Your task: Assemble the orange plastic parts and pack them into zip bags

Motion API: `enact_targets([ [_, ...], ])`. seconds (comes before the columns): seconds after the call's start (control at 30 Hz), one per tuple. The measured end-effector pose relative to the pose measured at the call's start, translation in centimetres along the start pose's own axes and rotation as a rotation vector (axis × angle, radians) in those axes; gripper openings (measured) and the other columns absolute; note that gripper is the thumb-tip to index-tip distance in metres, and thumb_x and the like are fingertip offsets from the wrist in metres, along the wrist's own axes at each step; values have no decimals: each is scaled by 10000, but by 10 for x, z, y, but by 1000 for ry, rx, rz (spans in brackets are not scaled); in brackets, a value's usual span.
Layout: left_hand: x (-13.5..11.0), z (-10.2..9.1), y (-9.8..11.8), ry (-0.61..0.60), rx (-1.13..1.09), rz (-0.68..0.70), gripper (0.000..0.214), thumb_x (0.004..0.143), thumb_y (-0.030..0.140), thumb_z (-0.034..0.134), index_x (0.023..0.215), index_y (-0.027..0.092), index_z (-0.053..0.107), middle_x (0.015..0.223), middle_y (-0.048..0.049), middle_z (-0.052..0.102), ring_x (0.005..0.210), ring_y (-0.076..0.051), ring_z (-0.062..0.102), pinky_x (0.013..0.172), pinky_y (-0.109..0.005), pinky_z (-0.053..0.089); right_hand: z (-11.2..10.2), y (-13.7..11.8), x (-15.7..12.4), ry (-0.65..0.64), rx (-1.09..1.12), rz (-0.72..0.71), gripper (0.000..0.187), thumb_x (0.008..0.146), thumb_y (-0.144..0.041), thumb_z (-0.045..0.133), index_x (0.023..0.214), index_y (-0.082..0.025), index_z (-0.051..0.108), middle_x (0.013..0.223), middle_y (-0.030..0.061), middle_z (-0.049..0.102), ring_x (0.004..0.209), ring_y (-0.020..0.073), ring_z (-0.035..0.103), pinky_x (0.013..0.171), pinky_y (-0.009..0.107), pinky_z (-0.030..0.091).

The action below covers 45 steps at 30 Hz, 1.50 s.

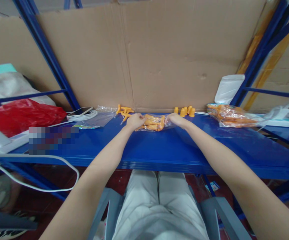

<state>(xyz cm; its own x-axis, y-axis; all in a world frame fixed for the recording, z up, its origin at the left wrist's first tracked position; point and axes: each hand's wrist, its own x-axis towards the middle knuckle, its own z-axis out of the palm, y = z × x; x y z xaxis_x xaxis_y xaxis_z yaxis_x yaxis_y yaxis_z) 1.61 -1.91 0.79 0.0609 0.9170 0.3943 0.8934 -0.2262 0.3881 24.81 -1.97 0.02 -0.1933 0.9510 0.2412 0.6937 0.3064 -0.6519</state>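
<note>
A small clear plastic bag of orange parts point(153, 123) lies on the blue shelf point(159, 146), near its back edge. My left hand point(135, 121) grips the bag's left end with curled fingers. My right hand point(175, 119) pinches its right end. Loose orange T-shaped parts point(124, 111) lie just behind my left hand. Several small orange caps point(185, 111) stand just behind my right hand.
A larger clear bag of orange parts point(230, 115) lies at the right, below a white bag point(228, 88). At the left lie empty clear bags point(102, 116), a phone with a white cable point(81, 113) and a red bag point(22, 115). Cardboard point(144, 56) backs the shelf.
</note>
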Motion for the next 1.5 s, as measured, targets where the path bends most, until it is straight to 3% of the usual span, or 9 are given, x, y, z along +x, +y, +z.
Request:
enact_targets([
  [0.23,-2,-1,5,-45,42,-41,285,840,400,574,873,170,737,999,-129,748,1024,-309,677,859,-332,512,-18,-3,-6,-109,120,92,691,992,-524,162,778,-179,721,932,145,731,878,278,673,878,494,480],
  [0.33,-3,-2,11,-61,55,-45,292,839,370,571,956,155,730,1071,-120,736,1058,-277,668,884,-304,501,-19,0,-7,-28,106,17,592,923,-620,387,695,-168,694,824,115,722,855,264,663,864,450,487],
  [0.43,-8,-3,20,-103,41,-4,314,849,335,565,1038,129,708,1148,-125,713,1091,-254,655,900,-280,489,-17,2,-7,52,33,41,358,825,-466,605,638,-169,675,739,62,706,834,244,650,839,385,490],
  [0.63,-24,-6,40,-320,-14,-7,448,926,389,478,1274,123,572,979,-114,730,787,-222,713,739,-290,519,-22,7,-5,239,-119,135,247,766,-380,669,644,-168,691,712,56,703,851,266,659,839,391,486],
  [0.87,-46,-9,55,-161,165,307,353,917,428,508,1132,195,664,1239,-104,584,1054,-254,653,890,-347,492,-26,17,-1,355,-291,229,217,811,-375,656,726,-188,724,826,78,725,998,318,646,1022,568,350],
  [1.2,-33,-11,70,-189,127,662,383,933,336,469,699,144,703,876,-91,686,790,-171,642,723,-274,462,-16,19,-1,315,-218,160,160,844,-325,611,818,-209,718,1043,72,726,1160,343,573,1070,703,179],
  [1.27,-17,-13,69,-192,75,572,368,915,327,497,675,139,702,807,-91,695,766,-172,643,721,-270,461,-13,14,-3,300,-203,191,140,853,-293,606,839,-209,717,1100,61,719,1206,348,548,1069,732,122],
  [1.4,15,-12,63,-142,-4,141,206,858,257,584,864,120,738,905,-133,734,916,-231,674,759,-270,479,-12,10,-5,311,-199,190,150,856,-296,607,872,-208,727,1098,66,722,1194,344,565,1080,715,149],
  [1.5,31,-5,57,-396,-178,-165,314,866,277,601,1077,63,691,1078,-201,716,953,-264,690,727,-282,515,-19,17,-3,310,-214,208,184,840,-296,608,913,-187,736,1056,99,724,1114,328,616,1054,595,342],
])
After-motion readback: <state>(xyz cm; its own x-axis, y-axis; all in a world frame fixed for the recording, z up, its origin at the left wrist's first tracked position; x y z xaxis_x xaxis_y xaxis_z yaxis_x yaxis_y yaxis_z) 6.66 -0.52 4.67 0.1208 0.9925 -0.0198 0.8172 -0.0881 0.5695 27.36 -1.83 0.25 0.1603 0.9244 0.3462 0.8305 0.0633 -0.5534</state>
